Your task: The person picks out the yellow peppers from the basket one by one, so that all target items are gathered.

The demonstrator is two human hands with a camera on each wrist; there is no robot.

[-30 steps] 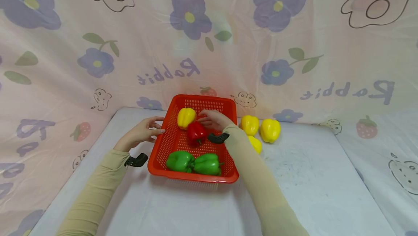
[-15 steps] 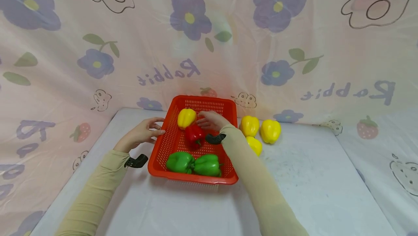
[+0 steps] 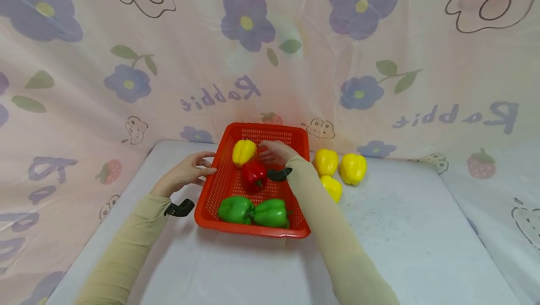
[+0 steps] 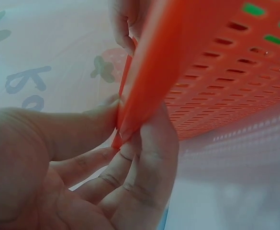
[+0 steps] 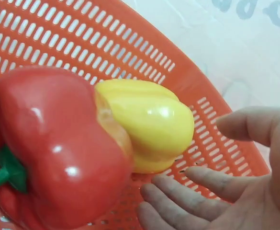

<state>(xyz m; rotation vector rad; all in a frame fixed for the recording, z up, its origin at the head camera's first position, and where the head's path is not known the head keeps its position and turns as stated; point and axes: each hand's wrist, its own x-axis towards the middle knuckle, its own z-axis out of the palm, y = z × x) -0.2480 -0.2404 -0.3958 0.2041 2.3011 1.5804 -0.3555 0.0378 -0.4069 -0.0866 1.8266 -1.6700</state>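
Note:
A red plastic basket (image 3: 209,188) with perforated walls sits on the table, its rim pinched at the left side between the thumb and fingers of my left hand (image 3: 185,173). The left wrist view shows that grip on the rim (image 4: 144,81) closely. My right hand (image 3: 277,152) is inside the basket, fingers loosely extended and holding nothing. Beside its fingertips lie a yellow bell pepper (image 3: 244,152) and a red bell pepper (image 3: 254,174); in the right wrist view the red one partly covers the yellow one (image 5: 154,124). Two green bell peppers (image 3: 235,209) lie at the basket's near end.
Right of the basket, three yellow bell peppers (image 3: 353,169) stand close together on the white table (image 3: 405,230); my right sleeve (image 3: 325,211) partly hides one. A patterned cloth (image 3: 287,85) hangs right behind the table's back edge.
The red bell pepper has shifted slightly left and nearer in the basket. My right hand stays almost in place, and my left hand keeps its grip on the rim.

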